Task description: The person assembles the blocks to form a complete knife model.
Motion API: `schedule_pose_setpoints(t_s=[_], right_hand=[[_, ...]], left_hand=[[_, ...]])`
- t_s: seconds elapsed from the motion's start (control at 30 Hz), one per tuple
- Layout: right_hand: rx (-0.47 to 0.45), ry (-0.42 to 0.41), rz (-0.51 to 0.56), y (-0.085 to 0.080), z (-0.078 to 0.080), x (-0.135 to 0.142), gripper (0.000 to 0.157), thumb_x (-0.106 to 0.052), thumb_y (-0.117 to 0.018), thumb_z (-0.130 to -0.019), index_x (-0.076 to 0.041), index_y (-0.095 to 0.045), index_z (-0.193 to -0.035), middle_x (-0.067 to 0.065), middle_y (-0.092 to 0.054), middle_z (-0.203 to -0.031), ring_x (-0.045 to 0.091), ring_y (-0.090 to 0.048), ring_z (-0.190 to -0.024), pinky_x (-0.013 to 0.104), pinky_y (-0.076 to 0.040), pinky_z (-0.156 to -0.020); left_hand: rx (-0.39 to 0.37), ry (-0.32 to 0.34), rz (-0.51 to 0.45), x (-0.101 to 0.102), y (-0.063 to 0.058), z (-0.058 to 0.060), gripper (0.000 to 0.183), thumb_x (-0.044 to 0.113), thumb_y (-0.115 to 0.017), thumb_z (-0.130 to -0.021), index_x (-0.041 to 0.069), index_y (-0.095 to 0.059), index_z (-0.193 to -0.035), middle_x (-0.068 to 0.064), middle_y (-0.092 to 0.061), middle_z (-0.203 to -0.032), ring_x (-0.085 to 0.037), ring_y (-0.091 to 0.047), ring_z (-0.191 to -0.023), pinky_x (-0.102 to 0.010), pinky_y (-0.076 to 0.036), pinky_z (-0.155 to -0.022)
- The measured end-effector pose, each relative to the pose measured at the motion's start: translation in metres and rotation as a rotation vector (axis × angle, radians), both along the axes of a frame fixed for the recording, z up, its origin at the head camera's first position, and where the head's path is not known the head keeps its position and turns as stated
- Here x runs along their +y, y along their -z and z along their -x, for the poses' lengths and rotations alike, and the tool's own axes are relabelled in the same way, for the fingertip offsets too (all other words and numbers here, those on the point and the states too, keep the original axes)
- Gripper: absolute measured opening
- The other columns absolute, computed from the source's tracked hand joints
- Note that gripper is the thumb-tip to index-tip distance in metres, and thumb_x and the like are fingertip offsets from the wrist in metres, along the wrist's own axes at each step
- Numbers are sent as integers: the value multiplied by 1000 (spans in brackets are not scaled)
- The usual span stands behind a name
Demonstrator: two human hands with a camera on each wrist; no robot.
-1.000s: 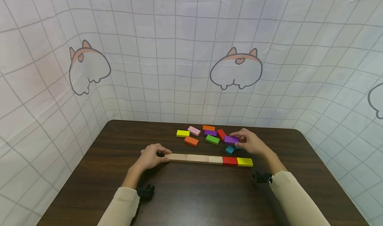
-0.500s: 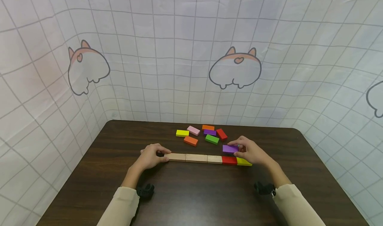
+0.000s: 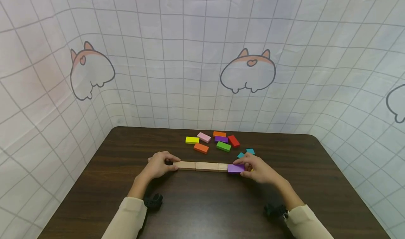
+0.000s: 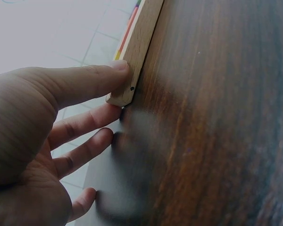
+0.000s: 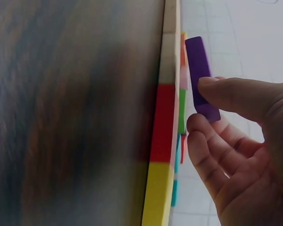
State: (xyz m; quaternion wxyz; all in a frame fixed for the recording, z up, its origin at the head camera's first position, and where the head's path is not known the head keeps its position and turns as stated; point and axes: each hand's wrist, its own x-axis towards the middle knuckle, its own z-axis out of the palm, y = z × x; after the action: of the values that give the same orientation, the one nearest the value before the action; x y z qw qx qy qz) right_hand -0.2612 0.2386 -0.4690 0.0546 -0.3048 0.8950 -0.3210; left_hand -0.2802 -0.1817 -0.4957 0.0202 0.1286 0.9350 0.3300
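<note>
A straight row of blocks lies on the table, with plain wooden blocks (image 3: pixel 207 166) at its left. Further right in the row come a red block (image 5: pixel 163 122) and a yellow block (image 5: pixel 158 193), seen in the right wrist view. My left hand (image 3: pixel 159 165) pinches the row's left end block (image 4: pixel 144 35), thumb along its side. Between thumb and fingers my right hand (image 3: pixel 259 169) holds a purple block (image 3: pixel 235 168) by its right end. In the right wrist view that purple block stands apart from the row, above it; in the head view it covers the red block.
Behind the row lie loose blocks: yellow (image 3: pixel 192 140), pink (image 3: pixel 204 137), orange (image 3: pixel 201 148), green (image 3: pixel 223 146), red (image 3: pixel 234 141) and a second purple block (image 3: pixel 221 139). Two blue pieces (image 3: pixel 250 151) lie beyond my right hand. A white grid-patterned cloth (image 3: pixel 177 91) surrounds the dark table (image 3: pixel 202 204).
My right hand has brought the purple block from the loose pieces toward me and to the left, over the row. The left hand stays at the row's left end.
</note>
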Motion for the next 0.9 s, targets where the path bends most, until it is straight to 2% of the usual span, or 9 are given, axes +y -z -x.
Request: schedule_pose_setpoints(t_s=[0.3,0.5,0.73,0.9], right_hand=[[-65,-11,-3,6,-6,-18,35,-6,-76,-91,-13,-70,-125,5,-59,-103,11,-54,-83,24,-51,-73],[-84,-15,-28,7,-6,-31,32,-10,-77,-90,-14,-71,-122,4,-58,-100,15,-55,-83,23,-50,-73],[-97,17,-63,9,-4,-46,32,-12,-79,-89,-18,-73,-119,-1,-57,-97,17,-57,-84,23,-50,-73],[-77,9,-67,9,-4,-53,32,-14,-81,-88,-16,-73,-119,-2,-59,-96,13,-57,-80,23,-50,-72]], left_hand=[[-1,2,-2,0,-1,0,23,27,-84,-86,30,-81,-108,8,-68,-97,-16,-57,-94,-47,-29,-85],[3,4,-7,-1,0,-1,23,27,-84,-86,30,-81,-108,9,-68,-96,-16,-57,-93,-48,-28,-85],[7,0,-5,0,1,0,22,27,-84,-85,30,-81,-107,9,-68,-96,-15,-57,-93,-47,-28,-84],[4,3,-8,1,0,-1,23,27,-84,-86,30,-81,-108,9,-67,-95,-15,-57,-93,-46,-28,-84]])
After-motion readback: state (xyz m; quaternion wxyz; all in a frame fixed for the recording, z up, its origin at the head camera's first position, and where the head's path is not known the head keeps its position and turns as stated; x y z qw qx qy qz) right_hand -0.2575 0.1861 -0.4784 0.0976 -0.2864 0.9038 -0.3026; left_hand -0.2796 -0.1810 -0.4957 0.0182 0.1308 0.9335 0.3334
